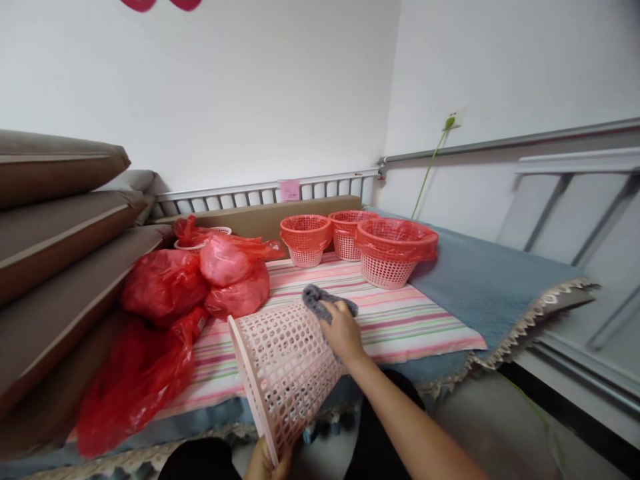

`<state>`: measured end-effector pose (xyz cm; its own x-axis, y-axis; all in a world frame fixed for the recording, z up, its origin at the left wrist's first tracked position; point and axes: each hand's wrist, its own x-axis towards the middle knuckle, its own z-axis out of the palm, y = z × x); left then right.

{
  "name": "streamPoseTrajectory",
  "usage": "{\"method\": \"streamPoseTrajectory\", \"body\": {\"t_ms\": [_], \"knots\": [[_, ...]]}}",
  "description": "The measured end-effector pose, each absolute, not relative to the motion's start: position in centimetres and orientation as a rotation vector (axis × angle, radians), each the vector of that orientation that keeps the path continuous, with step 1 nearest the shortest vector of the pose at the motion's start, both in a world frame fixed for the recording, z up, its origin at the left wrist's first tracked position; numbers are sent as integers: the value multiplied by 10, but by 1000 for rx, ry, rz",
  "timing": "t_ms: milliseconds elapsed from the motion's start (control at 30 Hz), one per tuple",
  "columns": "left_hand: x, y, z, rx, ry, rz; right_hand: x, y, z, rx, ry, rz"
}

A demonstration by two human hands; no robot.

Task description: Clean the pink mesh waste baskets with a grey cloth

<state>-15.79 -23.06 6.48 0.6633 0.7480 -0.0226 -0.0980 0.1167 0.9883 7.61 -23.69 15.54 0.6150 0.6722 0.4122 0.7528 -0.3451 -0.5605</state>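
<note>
One pink perforated basket tilted over near edge of striped mat; L hand pinches rim, R hand grips grey plush cloth at opp. end. Prob. best: steady rim, even strokes w/ light pressure.

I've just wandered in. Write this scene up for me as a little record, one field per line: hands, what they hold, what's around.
Left hand: grips the rim of a tipped pink basket
Right hand: holds a grey cloth at the basket's side
Beyond: three upright baskets, red plastic over their rims
Left side: red plastic bags, beside stacked cushions
Surface: striped cloth over a blue cover
Wall: socket with green plug
</note>
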Motion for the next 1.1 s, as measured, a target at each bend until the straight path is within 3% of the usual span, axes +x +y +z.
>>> {"method": "streamPoseTrajectory", "body": {"t_ms": [133,300,400,533,733,933,1100], "knots": [[-161,-224,72,1250,567,638,96,-238,151,-2125,-1092,-188],[-149,-204,139,1028,609,908,88,-246,142,-2115,-1139,-250],[-140,-199,165,1010,610,899,89,-248,144,-2098,-1067,-151],[-137,-208,151,1021,658,869,52,-245,160,-1896,-998,95],[-153,-215,128,1246,716,1022,-54,-246,191,-1416,-1427,316],[-150,-223,121,1188,709,968,-30,-254,171,-1646,-1611,49],[-144,-231,108,1053,674,867,55,-253,154,-2077,-1227,-96]]}}
